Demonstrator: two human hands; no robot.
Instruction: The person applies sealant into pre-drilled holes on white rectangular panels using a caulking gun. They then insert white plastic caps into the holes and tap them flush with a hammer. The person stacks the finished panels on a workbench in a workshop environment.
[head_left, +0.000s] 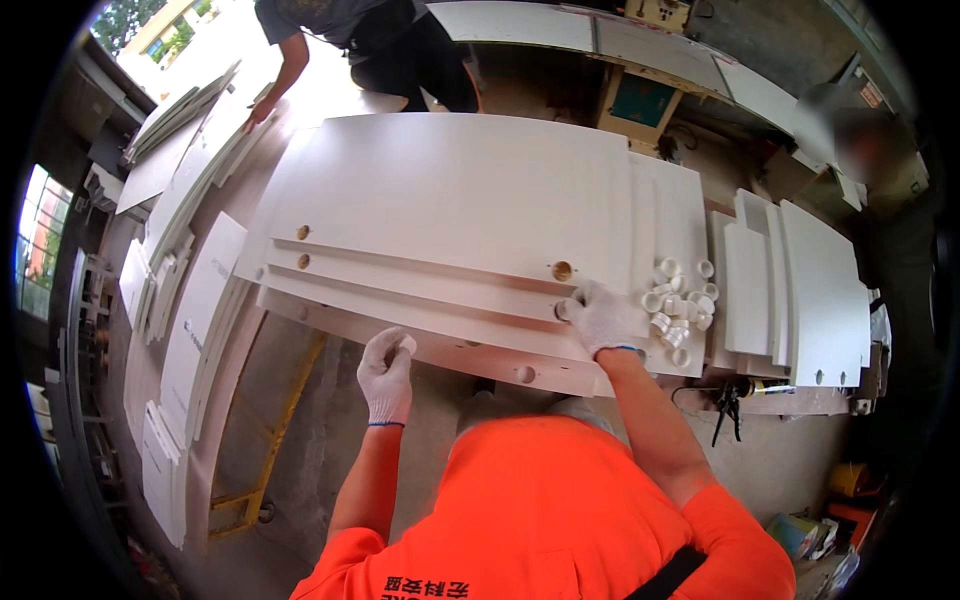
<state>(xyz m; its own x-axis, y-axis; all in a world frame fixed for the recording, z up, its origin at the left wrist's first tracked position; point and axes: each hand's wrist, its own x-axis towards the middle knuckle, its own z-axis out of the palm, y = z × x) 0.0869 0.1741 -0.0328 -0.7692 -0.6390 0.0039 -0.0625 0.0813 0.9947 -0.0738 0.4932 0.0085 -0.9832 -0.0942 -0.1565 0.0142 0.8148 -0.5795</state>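
Observation:
White boards [480,190] lie stacked in staggered steps in front of me, with round holes near their near edges. My right hand [606,318], in a white knit glove, has its fingers bent together at a hole in a lower board's edge; what they hold, if anything, is hidden. My left hand [386,378], gloved too, is raised just off the near edge, closed on a small white round plastic piece [408,345]. Several white cylindrical plastic pieces [680,308] lie in a loose pile on the boards, right of my right hand.
More white boards [800,290] are stacked at the right, near a black-handled caulking gun [732,405]. At the left, boards [205,320] lie on another table with a yellow frame [275,430]. A person [365,45] touches boards at the far left.

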